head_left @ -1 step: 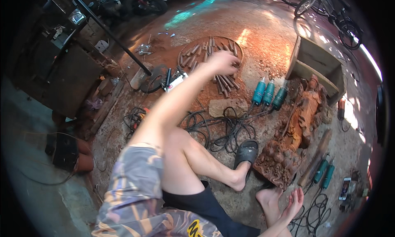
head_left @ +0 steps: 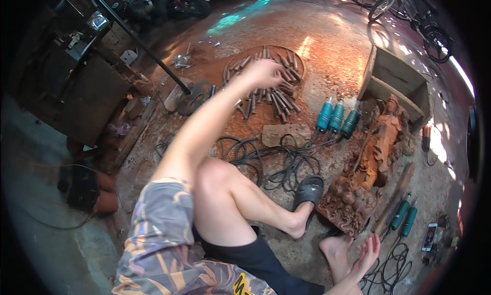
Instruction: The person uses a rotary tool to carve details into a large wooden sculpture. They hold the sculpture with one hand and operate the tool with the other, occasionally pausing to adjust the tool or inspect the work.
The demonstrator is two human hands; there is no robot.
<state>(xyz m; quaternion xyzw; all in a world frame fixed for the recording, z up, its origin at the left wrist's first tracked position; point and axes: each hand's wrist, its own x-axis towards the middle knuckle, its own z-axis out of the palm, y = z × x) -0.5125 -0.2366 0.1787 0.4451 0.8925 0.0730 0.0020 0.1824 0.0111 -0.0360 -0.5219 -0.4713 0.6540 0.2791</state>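
Observation:
My left hand [head_left: 266,74] reaches out over a round, shallow tray [head_left: 303,64] filled with brown, round-handled carving chisels [head_left: 280,103]. Its fingers bend downward and are smeared by motion, so whether they hold a chisel is unclear. Palm up and fingers stretched, my right hand [head_left: 369,251] rests low on the right near my bare foot, with nothing in it. Just beyond it lies a carved wooden statue [head_left: 376,151] of a robed figure on an ornate base, leaning toward an open wooden box [head_left: 394,80].
Three teal die grinders [head_left: 336,116] lie left of the statue, their black cords [head_left: 286,167] tangled by a flat stone block [head_left: 284,135]. Two more teal grinders [head_left: 404,215], a wooden bar [head_left: 391,200] and a phone [head_left: 429,237] are at right. A black pole [head_left: 138,41] slants at left.
My left hand has shifted a little to the left over the chisels, and its forearm now covers the white-and-black item beside the tray. My right hand stays in nearly the same place.

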